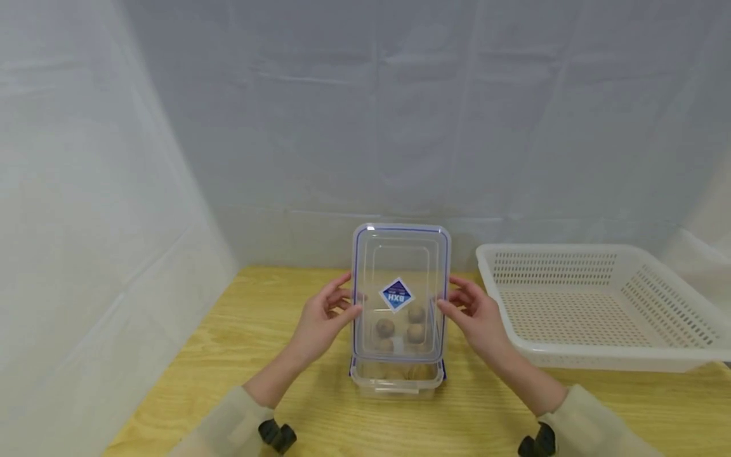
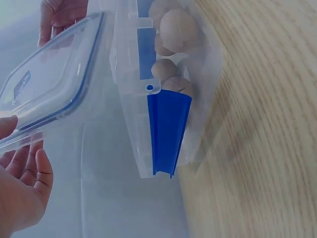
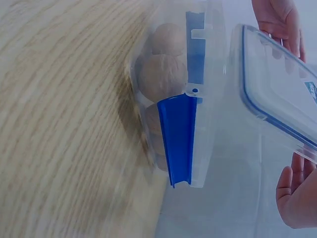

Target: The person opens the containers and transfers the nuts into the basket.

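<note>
A clear plastic lid [image 1: 400, 260] with a blue seal and a diamond-shaped sticker stands tilted over a clear food container [image 1: 398, 384]. My left hand [image 1: 322, 318] grips the lid's left edge, thumb on the near face and fingers behind. On the opposite edge, my right hand [image 1: 477, 315] holds it the same way. Both wrist views show a gap between lid and container. Inside the container lie several smooth, round brown things [image 3: 162, 77]. Blue latches hang unfastened at its sides, one latch [image 2: 168, 131] in the left wrist view, another latch [image 3: 178, 141] in the right.
A large white perforated plastic basket [image 1: 577, 350] stands on the wooden table [image 1: 228, 355], right of the container and close to my right forearm. White sheeting [image 1: 342, 127] rises behind the table and along its left side.
</note>
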Tool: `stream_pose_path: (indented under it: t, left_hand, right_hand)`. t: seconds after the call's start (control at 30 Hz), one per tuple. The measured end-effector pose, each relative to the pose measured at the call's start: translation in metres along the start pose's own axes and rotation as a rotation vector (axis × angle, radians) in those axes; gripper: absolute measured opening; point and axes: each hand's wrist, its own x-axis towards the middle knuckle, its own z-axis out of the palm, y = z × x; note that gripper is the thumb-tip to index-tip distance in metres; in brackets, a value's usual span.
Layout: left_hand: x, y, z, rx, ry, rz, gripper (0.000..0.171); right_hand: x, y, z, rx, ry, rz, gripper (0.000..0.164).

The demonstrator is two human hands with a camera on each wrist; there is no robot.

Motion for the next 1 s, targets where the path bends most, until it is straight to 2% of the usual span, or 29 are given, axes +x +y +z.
stream_pose_path:
  t: [0.2,0.37,0.57,0.83,1.0]
  left_hand:
    - [0.003,0.004,-0.001,0.057,0.042,0.04,0.047]
    - [0.004,0.003,-0.002,0.097,0.08,0.093,0.039]
    - [0.001,0.002,-0.005,0.176,0.084,0.192,0.028]
    - [-0.004,0.002,-0.01,0.204,0.061,0.214,0.025]
    - [-0.004,0.0,-0.013,0.218,0.03,0.286,0.024]
  right_hand:
    - [0.002,-0.003,-0.001,0.015,0.004,-0.055,0.029]
    - [0.002,-0.002,-0.002,0.016,-0.028,-0.143,0.023]
    - [0.003,-0.002,-0.004,0.028,-0.075,-0.267,0.029]
    - [0.001,-0.004,-0.008,0.065,-0.127,-0.266,0.029]
    - [0.002,0.0,-0.013,0.142,-0.215,-0.271,0.025]
